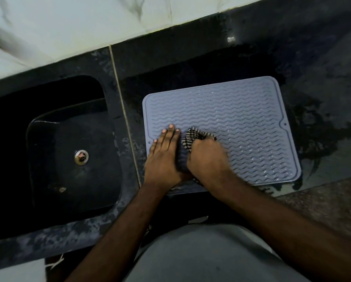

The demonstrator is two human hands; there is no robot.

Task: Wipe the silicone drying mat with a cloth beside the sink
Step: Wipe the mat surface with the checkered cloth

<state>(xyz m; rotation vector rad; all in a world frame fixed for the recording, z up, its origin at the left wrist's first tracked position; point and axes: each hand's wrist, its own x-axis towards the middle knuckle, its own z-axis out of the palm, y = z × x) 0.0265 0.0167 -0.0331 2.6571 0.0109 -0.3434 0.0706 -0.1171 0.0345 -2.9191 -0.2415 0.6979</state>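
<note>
A grey silicone drying mat [231, 119] with wavy ridges lies flat on the black counter, right of the sink. My left hand [164, 157] rests flat on the mat's near left corner, fingers straight. My right hand [208, 159] grips a bunched black-and-white striped cloth [192, 137] and holds it down on the mat, just right of my left hand. Part of the cloth is hidden under my right hand.
A dark sink [48, 151] with a metal drain [81, 157] lies to the left. The black counter [323, 110] around the mat looks wet. A white marbled wall [89, 23] runs along the back. The counter's front edge is just below the mat.
</note>
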